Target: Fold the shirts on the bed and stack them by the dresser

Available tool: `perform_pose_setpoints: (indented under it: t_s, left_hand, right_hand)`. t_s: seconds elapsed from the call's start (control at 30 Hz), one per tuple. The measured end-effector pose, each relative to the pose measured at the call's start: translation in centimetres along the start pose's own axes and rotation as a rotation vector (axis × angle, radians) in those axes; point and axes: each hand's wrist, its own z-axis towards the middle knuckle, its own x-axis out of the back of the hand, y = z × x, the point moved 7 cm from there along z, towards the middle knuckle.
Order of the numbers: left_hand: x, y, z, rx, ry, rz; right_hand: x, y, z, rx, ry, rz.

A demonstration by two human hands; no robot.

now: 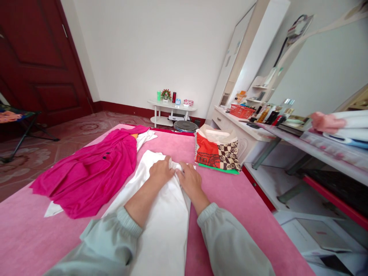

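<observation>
A long white garment (pixel 163 222) lies lengthwise on the pink bed cover (pixel 224 230), running toward me; I cannot tell its exact kind. My left hand (pixel 161 171) rests at its far end with fingers curled into the cloth. Close beside it, my right hand (pixel 190 179) pinches the same edge, thumb toward the left hand. The cloth is bunched between the two hands, and the fingertips are partly hidden. To the left lies a loose magenta garment (pixel 97 172) over some white cloth (pixel 146 137). A stack of folded clothes (pixel 217 151) sits to the right of the far end.
A dressing table (pixel 230 120) with a red basket (pixel 242 111) and bottles stands at the right, beside a glass-topped shelf (pixel 322 143). Beyond the bed is a small white table (pixel 172 105). A folding stool (pixel 23 122) stands at the left near the dark red door (pixel 40 57).
</observation>
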Motion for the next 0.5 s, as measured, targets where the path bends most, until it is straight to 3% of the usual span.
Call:
perform_pose_setpoints:
  t_s: [0.13, 0.23, 0.3, 0.4, 0.5]
  left_hand:
    - [0.2, -1.0, 0.3, -0.026, 0.092, -0.219]
    - [0.0, -2.6, 0.3, -0.021, 0.083, -0.505]
    - [0.0, -3.1, 0.1, -0.064, 0.042, -0.586]
    - [0.4, -2.4, -0.6, -0.186, 0.017, -0.433]
    - [0.8, -1.2, -0.8, -0.126, 0.047, -0.129]
  right_hand:
    - [-0.2, 1.0, 0.1, -0.049, 0.049, 0.043]
    - [0.0, 1.3, -0.1, -0.05, 0.076, 0.062]
    - [0.1, 1.1, -0.3, -0.039, 0.074, 0.066]
    - [0.2, 0.3, -0.5, 0.014, 0.067, 0.059]
    - [0.6, -0.5, -0.7, 0.066, 0.078, 0.044]
